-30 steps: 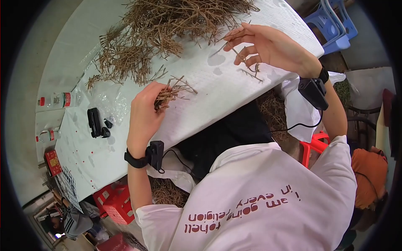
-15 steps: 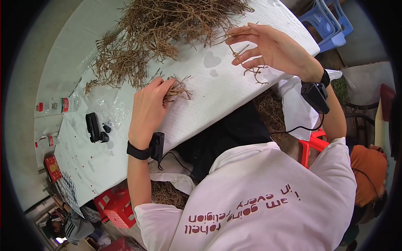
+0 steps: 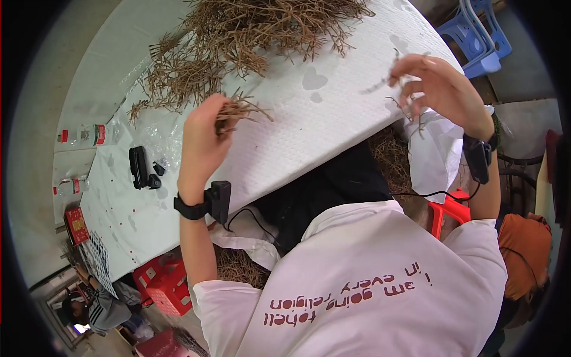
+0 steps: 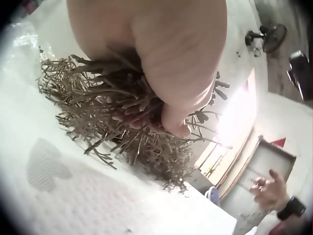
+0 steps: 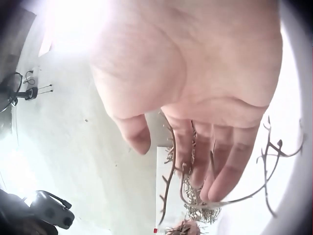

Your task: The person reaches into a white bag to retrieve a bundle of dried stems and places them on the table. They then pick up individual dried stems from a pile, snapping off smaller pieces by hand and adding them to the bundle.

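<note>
The left hand (image 3: 205, 134) grips a small bunch of dry brown twigs (image 3: 235, 112), whose ends fan out past its fingers. In the left wrist view the thumb and palm of that hand (image 4: 181, 58) close round the bunch (image 4: 127, 93). A large heap of similar twigs (image 3: 256, 35) lies beyond it on the white-covered table (image 3: 285, 143). The right hand (image 3: 449, 92) is raised over the table's right edge, fingers loosely bent and spread. In the right wrist view its thumb stands apart from the fingers (image 5: 183, 147), and thin forked twigs (image 5: 266, 181) show among and beside them.
Black devices (image 3: 138, 168) and clear plastic (image 3: 160, 143) lie left on the table, plastic bottles (image 3: 89, 135) beyond. Below the near edge are a white bag (image 3: 437, 157), more twigs (image 3: 389, 154) and red stools (image 3: 169, 288). Blue stools (image 3: 476, 41) stand upper right.
The right hand has moved right, away from the heap, with thin twigs still at its fingers. Still gripping its bunch, the left hand has shifted slightly up and turned.
</note>
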{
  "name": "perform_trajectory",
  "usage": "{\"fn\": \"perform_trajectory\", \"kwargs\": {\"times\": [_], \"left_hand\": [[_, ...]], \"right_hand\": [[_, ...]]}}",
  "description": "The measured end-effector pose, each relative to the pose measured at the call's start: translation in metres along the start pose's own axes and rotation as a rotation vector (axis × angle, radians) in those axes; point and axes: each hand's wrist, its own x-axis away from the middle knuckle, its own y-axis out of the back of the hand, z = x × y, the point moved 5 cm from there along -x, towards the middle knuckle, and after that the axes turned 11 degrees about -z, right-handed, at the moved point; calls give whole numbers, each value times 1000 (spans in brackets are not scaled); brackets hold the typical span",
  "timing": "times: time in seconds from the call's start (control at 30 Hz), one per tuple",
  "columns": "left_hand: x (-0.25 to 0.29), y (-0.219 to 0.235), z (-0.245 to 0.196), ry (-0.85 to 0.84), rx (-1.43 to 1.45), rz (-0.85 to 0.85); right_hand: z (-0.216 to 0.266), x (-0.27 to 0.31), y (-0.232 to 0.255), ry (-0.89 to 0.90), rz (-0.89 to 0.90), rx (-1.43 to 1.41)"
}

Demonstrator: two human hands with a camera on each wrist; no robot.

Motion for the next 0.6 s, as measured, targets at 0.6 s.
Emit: {"fn": "perform_trajectory", "kwargs": {"times": [0.6], "left_hand": [[96,126,-38,351,520,-236]], "right_hand": [[-124,81,42,-407,-56,798]]}}
